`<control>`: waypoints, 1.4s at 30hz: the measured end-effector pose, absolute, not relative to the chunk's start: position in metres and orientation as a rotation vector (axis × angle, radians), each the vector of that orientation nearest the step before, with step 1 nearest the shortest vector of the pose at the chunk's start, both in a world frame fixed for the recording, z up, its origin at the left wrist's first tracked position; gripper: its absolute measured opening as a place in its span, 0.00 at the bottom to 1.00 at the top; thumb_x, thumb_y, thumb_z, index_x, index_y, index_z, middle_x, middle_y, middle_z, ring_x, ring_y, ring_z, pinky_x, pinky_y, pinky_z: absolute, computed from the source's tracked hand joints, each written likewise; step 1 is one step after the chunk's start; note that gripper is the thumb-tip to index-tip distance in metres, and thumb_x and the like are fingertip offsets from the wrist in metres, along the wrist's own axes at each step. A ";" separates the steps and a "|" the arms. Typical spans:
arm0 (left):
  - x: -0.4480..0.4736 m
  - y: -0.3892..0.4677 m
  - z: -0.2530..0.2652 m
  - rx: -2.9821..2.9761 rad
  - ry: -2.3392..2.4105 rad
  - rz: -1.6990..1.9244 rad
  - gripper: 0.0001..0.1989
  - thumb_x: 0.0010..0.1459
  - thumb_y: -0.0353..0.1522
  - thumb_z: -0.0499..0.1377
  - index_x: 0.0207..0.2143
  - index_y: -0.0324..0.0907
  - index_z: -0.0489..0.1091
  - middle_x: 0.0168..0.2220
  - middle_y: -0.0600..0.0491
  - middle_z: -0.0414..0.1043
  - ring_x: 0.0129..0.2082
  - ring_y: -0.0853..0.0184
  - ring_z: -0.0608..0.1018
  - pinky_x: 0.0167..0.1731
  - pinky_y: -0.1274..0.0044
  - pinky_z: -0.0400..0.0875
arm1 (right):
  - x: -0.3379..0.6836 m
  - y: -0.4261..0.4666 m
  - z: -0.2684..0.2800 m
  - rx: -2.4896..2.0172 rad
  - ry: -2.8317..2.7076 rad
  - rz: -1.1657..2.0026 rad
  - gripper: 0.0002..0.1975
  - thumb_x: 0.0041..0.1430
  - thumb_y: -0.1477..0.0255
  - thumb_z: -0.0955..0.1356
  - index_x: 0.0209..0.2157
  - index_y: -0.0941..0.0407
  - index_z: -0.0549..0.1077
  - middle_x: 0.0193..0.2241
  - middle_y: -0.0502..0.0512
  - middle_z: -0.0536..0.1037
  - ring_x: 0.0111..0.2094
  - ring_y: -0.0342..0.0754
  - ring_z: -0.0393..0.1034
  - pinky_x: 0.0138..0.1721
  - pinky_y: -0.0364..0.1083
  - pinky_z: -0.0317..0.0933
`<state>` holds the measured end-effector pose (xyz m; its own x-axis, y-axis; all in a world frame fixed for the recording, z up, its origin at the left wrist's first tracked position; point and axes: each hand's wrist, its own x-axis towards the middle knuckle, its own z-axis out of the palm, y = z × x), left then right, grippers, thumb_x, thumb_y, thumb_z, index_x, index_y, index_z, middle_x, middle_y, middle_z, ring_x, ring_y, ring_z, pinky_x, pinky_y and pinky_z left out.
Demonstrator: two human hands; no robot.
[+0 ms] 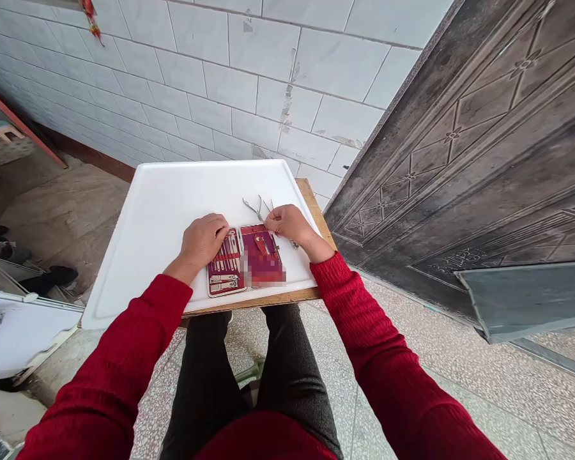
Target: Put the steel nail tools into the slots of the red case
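Observation:
An open manicure set case [263, 268] lies on the white board, its two halves spread side by side. In the left half, several slim metal manicure tools [226, 259] stand in a red strap, with nail clippers [223, 279] below them. My left hand [204, 239] is curled over that half's upper left edge, gripping it. My right hand [287, 223] is closed in a pinch at the upper right corner of the purple half; two thin metal prongs show beside its fingertips, their lower part hidden. Cuticle nippers [253, 207] lie just behind the case. A red-handled tool [260, 243] sits in the purple half.
The white board [182, 191] rests on a wooden table [311, 204] against a tiled wall [259, 89]. A dark patterned metal door [450, 147] stands at the right. A small metal piece [294, 245] lies under my right wrist.

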<state>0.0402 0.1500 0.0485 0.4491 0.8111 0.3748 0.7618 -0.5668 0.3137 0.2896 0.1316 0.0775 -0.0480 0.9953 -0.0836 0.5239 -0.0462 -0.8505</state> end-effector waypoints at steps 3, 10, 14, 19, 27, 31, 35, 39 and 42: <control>0.040 0.150 0.048 2.584 1.406 0.754 0.12 0.69 0.31 0.53 0.33 0.45 0.74 0.43 0.52 0.81 0.40 0.61 0.79 0.35 0.71 0.68 | 0.288 0.117 0.076 -1.652 -1.650 0.995 0.08 0.57 0.77 0.69 0.24 0.58 0.74 0.20 0.47 0.75 0.19 0.40 0.63 0.25 0.40 0.55; 0.041 0.149 0.049 2.592 1.432 0.742 0.12 0.68 0.30 0.53 0.33 0.44 0.73 0.42 0.52 0.80 0.40 0.61 0.78 0.34 0.71 0.67 | 0.278 0.095 0.080 -1.953 -1.956 0.489 0.06 0.59 0.74 0.71 0.29 0.56 0.80 0.29 0.52 0.83 0.33 0.46 0.74 0.33 0.43 0.57; 0.041 0.149 0.049 2.571 1.436 0.729 0.12 0.68 0.30 0.53 0.33 0.45 0.73 0.42 0.53 0.80 0.39 0.61 0.78 0.33 0.71 0.66 | 0.271 0.092 0.087 -2.103 -2.077 0.386 0.07 0.61 0.70 0.70 0.31 0.55 0.81 0.33 0.55 0.84 0.36 0.50 0.76 0.32 0.45 0.56; 0.040 0.150 0.046 2.599 1.425 0.741 0.12 0.69 0.31 0.53 0.32 0.44 0.73 0.42 0.52 0.80 0.39 0.61 0.78 0.34 0.70 0.66 | 0.265 0.095 0.097 -2.174 -2.162 0.286 0.11 0.66 0.66 0.68 0.39 0.56 0.82 0.40 0.59 0.85 0.42 0.53 0.78 0.37 0.46 0.61; 0.041 0.151 0.046 2.615 1.431 0.740 0.12 0.68 0.31 0.52 0.33 0.45 0.74 0.41 0.52 0.80 0.39 0.61 0.78 0.35 0.70 0.67 | 0.254 0.121 0.101 -2.222 -2.239 0.174 0.13 0.66 0.73 0.66 0.46 0.59 0.82 0.44 0.66 0.84 0.47 0.57 0.79 0.42 0.47 0.66; 0.042 0.150 0.048 2.611 1.422 0.738 0.13 0.68 0.31 0.52 0.33 0.45 0.74 0.41 0.51 0.80 0.39 0.60 0.78 0.36 0.69 0.68 | 0.252 0.132 0.101 -2.199 -2.254 0.225 0.14 0.64 0.72 0.69 0.47 0.61 0.82 0.43 0.69 0.84 0.47 0.60 0.79 0.41 0.48 0.67; 0.042 0.150 0.048 2.611 1.433 0.743 0.12 0.68 0.31 0.52 0.32 0.45 0.74 0.41 0.52 0.80 0.40 0.60 0.78 0.36 0.70 0.68 | 0.249 0.135 0.106 -2.198 -2.311 0.225 0.15 0.62 0.73 0.71 0.49 0.63 0.81 0.48 0.73 0.83 0.49 0.62 0.79 0.43 0.48 0.69; 0.042 0.150 0.048 2.609 1.439 0.744 0.12 0.68 0.30 0.53 0.33 0.45 0.74 0.42 0.52 0.80 0.40 0.60 0.78 0.35 0.70 0.67 | 0.245 0.136 0.111 -2.213 -2.330 0.248 0.16 0.60 0.75 0.72 0.50 0.64 0.81 0.49 0.73 0.82 0.49 0.63 0.78 0.43 0.49 0.70; 0.042 0.150 0.048 2.610 1.439 0.749 0.11 0.68 0.30 0.53 0.33 0.45 0.74 0.42 0.52 0.80 0.40 0.60 0.78 0.35 0.70 0.67 | 0.247 0.140 0.108 -2.212 -2.287 0.267 0.16 0.58 0.73 0.73 0.48 0.63 0.81 0.45 0.72 0.83 0.47 0.63 0.79 0.41 0.49 0.69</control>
<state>0.0423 0.1499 0.0476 0.4433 0.8113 0.3811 0.7778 -0.5595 0.2864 0.2472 0.1402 0.1085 -0.0395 0.9875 -0.1524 0.9961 0.0268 -0.0843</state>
